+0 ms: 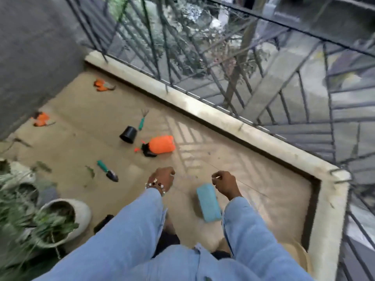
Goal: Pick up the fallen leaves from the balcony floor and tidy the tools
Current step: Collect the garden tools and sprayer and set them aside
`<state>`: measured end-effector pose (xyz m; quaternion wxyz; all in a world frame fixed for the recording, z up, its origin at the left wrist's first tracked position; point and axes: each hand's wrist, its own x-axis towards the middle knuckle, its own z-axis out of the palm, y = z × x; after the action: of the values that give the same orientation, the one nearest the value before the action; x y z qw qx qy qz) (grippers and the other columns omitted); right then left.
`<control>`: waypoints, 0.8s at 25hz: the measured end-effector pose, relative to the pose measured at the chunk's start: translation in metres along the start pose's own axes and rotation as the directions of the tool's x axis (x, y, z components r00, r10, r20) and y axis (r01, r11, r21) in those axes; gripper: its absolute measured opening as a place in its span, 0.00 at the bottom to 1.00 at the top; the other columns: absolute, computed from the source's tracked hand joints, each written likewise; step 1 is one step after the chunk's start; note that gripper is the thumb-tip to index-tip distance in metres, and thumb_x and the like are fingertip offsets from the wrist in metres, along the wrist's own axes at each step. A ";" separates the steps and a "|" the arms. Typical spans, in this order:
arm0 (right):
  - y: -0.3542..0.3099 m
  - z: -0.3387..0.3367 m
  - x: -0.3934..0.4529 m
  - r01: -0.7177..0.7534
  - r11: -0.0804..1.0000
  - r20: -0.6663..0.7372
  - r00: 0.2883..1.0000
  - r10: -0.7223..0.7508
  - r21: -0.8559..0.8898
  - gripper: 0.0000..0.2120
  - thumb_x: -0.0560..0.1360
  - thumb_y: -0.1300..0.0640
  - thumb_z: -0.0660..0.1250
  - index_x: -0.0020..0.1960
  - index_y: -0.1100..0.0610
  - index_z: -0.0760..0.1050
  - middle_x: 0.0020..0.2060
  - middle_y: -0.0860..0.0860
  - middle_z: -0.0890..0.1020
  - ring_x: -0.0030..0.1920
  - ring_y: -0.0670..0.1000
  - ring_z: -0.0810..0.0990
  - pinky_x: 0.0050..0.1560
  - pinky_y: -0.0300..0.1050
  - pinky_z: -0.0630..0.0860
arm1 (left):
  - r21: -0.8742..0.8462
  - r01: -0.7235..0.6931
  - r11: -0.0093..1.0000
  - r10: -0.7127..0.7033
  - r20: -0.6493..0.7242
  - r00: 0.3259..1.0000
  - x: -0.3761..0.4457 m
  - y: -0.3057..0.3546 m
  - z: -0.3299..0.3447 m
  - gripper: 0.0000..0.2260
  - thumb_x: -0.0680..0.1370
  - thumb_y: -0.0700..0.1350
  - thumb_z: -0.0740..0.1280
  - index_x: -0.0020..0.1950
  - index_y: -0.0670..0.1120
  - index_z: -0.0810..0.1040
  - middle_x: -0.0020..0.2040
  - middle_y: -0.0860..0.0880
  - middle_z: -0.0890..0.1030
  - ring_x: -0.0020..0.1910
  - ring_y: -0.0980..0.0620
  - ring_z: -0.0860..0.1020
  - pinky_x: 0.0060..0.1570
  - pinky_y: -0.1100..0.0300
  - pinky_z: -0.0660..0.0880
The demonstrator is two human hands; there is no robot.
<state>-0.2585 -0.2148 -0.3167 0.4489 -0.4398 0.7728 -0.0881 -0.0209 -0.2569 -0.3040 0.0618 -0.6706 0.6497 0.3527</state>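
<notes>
— Now, how are we holding our hands?
— We are curling the left hand and the right hand loosely; whether either is pinching something, we cannot tell.
— And the tools?
— We are seeing the trowel, hand rake and a leaf lying on the floor.

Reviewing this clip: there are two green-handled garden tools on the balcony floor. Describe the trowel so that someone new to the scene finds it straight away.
Start at the white planter with greenery at the lower left and look up and right across the tan floor. The trowel lies there alone, beside a fallen leaf, left of the left hand. Unlike the hand rake farther back by the tipped black pot, it ends in a dark scoop blade, not prongs.
</notes>
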 end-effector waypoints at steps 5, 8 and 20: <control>-0.122 0.059 0.036 0.152 0.987 0.151 0.978 -0.144 -0.044 0.04 0.73 0.60 0.67 0.46 0.53 0.79 0.35 0.51 0.81 0.41 0.53 0.80 0.54 0.48 0.77 | -0.213 0.184 0.960 -0.208 -0.098 0.973 0.039 -0.094 -0.076 0.12 0.77 0.44 0.64 0.59 0.50 0.79 0.59 0.41 0.79 0.58 0.41 0.77 0.56 0.57 0.71; -0.176 0.073 0.074 0.206 0.975 0.195 0.963 -0.187 -0.086 0.07 0.74 0.61 0.67 0.50 0.59 0.81 0.36 0.55 0.83 0.41 0.54 0.81 0.54 0.49 0.77 | -0.332 0.263 0.906 -0.307 -0.085 0.948 0.074 -0.129 -0.102 0.10 0.76 0.45 0.65 0.56 0.51 0.80 0.56 0.40 0.80 0.55 0.41 0.78 0.54 0.57 0.73; -0.320 0.178 0.345 0.274 0.926 0.418 0.896 -0.148 -0.259 0.10 0.76 0.59 0.66 0.54 0.61 0.80 0.49 0.59 0.84 0.50 0.58 0.81 0.50 0.45 0.73 | -0.812 0.511 0.283 -0.622 0.250 0.742 0.305 -0.235 -0.120 0.10 0.78 0.35 0.62 0.57 0.41 0.78 0.47 0.40 0.82 0.45 0.41 0.79 0.42 0.53 0.76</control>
<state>-0.0018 -0.6216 -0.4631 0.5065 -0.5960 0.6185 0.0759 0.2131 -0.5399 -0.4716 -0.1866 -0.8162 0.1148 0.5345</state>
